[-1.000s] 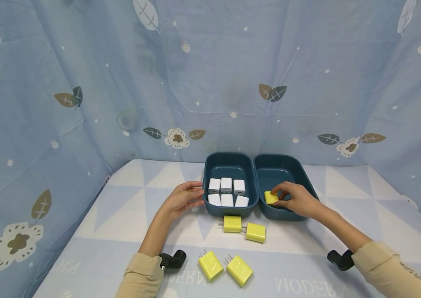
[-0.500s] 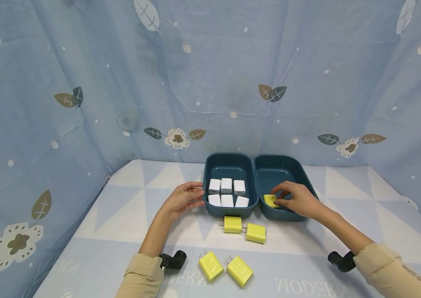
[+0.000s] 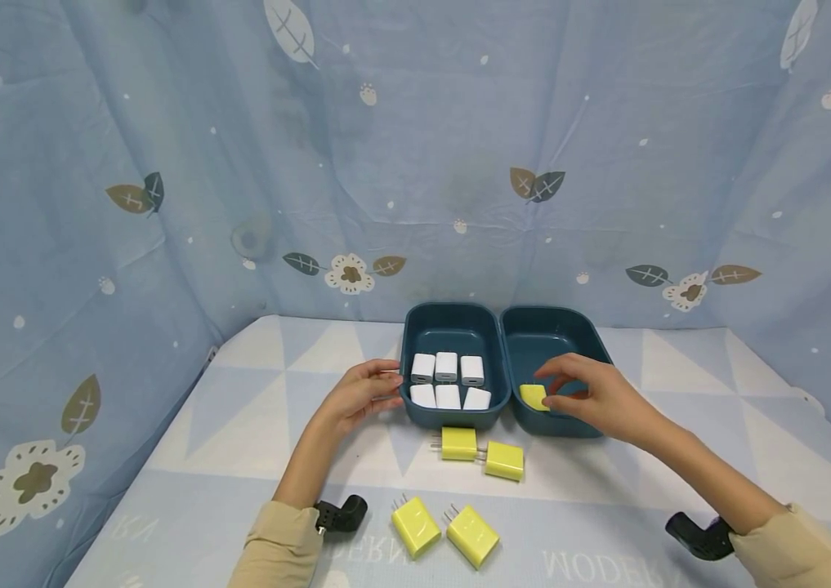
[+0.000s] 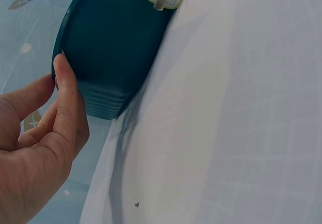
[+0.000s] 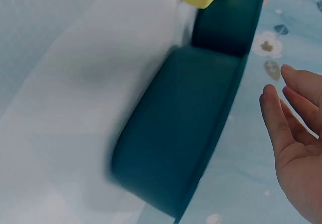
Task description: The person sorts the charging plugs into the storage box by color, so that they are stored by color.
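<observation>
Yellow plug charger (image 3: 533, 398) lies in the near left corner of the right dark teal bin (image 3: 543, 322). My right hand (image 3: 599, 396) is over that bin's near right side, thumb and fingers spread apart around an empty gap; in the right wrist view the hand (image 5: 297, 133) holds nothing. My left hand (image 3: 359, 396) touches the left side of the left teal bin (image 3: 452, 316) with its fingertips; in the left wrist view the fingers (image 4: 65, 103) reach that bin's rim. Two rows of white chargers (image 3: 447, 366) stand in the left bin.
Two yellow chargers, a left one (image 3: 458, 443) and a right one (image 3: 505, 461), lie before the bins. Nearer are two more, one (image 3: 416, 527) beside the other (image 3: 472, 536). A patterned blue curtain (image 3: 415, 163) hangs behind the table.
My right hand has let go of the yellow charger in the right bin and drawn back slightly to the right, its fingers spreading. The left hand stays by the left bin.
</observation>
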A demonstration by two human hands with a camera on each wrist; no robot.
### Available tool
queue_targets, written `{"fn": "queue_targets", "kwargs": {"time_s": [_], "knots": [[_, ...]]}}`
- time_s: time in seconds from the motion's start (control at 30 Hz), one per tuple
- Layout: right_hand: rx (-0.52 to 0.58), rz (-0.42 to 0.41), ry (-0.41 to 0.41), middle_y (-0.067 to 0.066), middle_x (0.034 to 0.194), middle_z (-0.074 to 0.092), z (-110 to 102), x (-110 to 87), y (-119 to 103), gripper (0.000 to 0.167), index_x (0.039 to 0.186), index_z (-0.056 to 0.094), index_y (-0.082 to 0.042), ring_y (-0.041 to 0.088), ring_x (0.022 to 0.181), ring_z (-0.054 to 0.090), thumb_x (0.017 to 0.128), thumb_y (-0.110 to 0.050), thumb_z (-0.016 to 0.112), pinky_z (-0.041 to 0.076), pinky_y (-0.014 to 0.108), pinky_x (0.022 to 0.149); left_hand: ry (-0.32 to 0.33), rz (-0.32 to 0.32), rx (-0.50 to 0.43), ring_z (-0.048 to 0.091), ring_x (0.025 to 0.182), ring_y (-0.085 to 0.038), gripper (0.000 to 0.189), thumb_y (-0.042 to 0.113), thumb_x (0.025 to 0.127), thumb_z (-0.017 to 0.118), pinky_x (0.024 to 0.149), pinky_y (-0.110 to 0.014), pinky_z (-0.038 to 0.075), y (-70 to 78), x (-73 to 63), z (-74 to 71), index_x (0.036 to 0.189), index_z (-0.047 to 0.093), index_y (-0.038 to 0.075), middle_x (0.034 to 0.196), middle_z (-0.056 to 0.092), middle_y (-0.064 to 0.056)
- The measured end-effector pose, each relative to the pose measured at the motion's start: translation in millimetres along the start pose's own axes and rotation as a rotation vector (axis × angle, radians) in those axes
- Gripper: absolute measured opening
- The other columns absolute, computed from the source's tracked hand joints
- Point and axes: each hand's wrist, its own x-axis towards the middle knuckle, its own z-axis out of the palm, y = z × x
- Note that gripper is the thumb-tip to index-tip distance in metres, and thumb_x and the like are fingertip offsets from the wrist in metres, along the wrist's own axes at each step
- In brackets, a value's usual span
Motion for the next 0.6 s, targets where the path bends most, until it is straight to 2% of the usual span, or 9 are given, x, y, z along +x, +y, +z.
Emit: {"fn": "queue_targets", "kwargs": {"time_s": [0.23, 0.47, 0.6], "knots": [[0.068, -0.081, -0.069, 0.005, 0.117, 0.064, 7.4, -6.5, -15.6, 0.038, 0.119, 0.066, -0.013, 0.02, 0.092, 0.065, 0.084, -0.003, 0.078, 0.06, 0.025, 0.074, -0.004, 0.003, -0.003, 0.064, 0.082, -0.015, 0.043, -0.005, 0.097, 0.056, 0.078, -0.028, 0.06, -0.8, 0.6, -1.2, 0.138, 0.043, -0.012, 0.1, 0.057, -0.01], [0.135, -0.085, -0.199, 0.0, 0.12, 0.061, 19.0, -13.3, -24.2, 0.041, 0.122, 0.063, -0.018, 0.025, 0.097, 0.061, 0.087, -0.003, 0.075, 0.06, 0.026, 0.077, -0.017, 0.008, -0.003, 0.064, 0.082, -0.014, 0.043, -0.005, 0.097, 0.056, 0.078, -0.028, 0.06, -0.1, -0.5, -1.2, 0.138, 0.043, -0.012, 0.101, 0.057, -0.01], [0.147, -0.076, -0.264, -0.002, 0.12, 0.061, 26.6, -15.0, -28.5, 0.042, 0.122, 0.064, -0.018, 0.025, 0.098, 0.06, 0.086, 0.002, 0.073, 0.059, 0.025, 0.079, -0.018, 0.008, -0.001, 0.064, 0.082, -0.014, 0.043, -0.004, 0.097, 0.056, 0.079, -0.028, 0.06, 0.2, -1.0, -0.6, 0.138, 0.043, -0.012, 0.102, 0.057, -0.011]]}}
